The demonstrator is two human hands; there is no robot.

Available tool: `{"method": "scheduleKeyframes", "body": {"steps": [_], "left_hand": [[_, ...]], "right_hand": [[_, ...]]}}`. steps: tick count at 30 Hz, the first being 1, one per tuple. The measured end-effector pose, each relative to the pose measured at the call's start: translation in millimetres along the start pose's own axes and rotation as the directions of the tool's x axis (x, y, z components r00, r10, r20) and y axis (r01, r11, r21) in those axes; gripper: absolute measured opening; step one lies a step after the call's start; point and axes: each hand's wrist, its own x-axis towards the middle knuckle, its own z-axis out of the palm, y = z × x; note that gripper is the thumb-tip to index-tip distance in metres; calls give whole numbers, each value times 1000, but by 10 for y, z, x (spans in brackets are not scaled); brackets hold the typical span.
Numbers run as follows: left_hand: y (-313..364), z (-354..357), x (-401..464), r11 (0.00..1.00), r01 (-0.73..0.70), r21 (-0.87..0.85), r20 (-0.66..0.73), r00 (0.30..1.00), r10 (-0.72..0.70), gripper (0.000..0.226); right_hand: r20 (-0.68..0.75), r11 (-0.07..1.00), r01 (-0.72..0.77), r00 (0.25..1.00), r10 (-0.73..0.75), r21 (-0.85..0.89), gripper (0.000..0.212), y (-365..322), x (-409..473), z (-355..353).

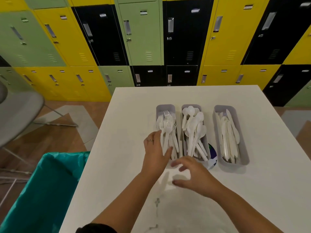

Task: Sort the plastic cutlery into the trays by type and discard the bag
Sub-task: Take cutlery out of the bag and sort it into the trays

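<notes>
Three grey trays stand side by side on the white table (127, 115). The left tray (165, 107) holds forks (167, 125), the middle tray (206, 145) spoons (193, 125), and the right tray (242, 148) knives (228, 137). My left hand (154, 152) wraps around the handles of a bunch of forks at the near end of the left tray. My right hand (193, 175) curls over a clear crumpled plastic bag (178, 175) just in front of the trays, thumb and fingers on either side of it. A coloured label (212, 153) on the bag shows between the middle and right trays.
A bin with a teal liner (42, 190) stands against the table's left edge. Further left on the floor is a grey chair (18, 115). Yellow, green and black lockers (143, 39) fill the wall behind the table.
</notes>
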Motion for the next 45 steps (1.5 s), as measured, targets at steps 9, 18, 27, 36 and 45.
{"method": "scheduleKeyframes", "body": {"steps": [9, 18, 27, 36, 45], "left_hand": [[-71, 32, -991, 921, -332, 204, 719, 689, 89, 105], [-612, 300, -1639, 677, -561, 477, 747, 664, 24, 87], [-759, 341, -1787, 774, -185, 605, 466, 871, -157, 90], [-938, -146, -1785, 795, -481, 369, 792, 610, 1, 120], [-831, 96, -1726, 920, -261, 293, 468, 878, 100, 41]], "right_hand": [[313, 800, 149, 948, 51, -581, 107, 363, -848, 241], [69, 653, 96, 995, -67, -752, 81, 845, -1032, 585], [133, 555, 201, 978, -161, -807, 93, 798, -1210, 944], [94, 895, 135, 990, -105, -426, 50, 762, -1030, 811], [34, 917, -184, 982, 184, 354, 29, 553, -933, 627]]}}
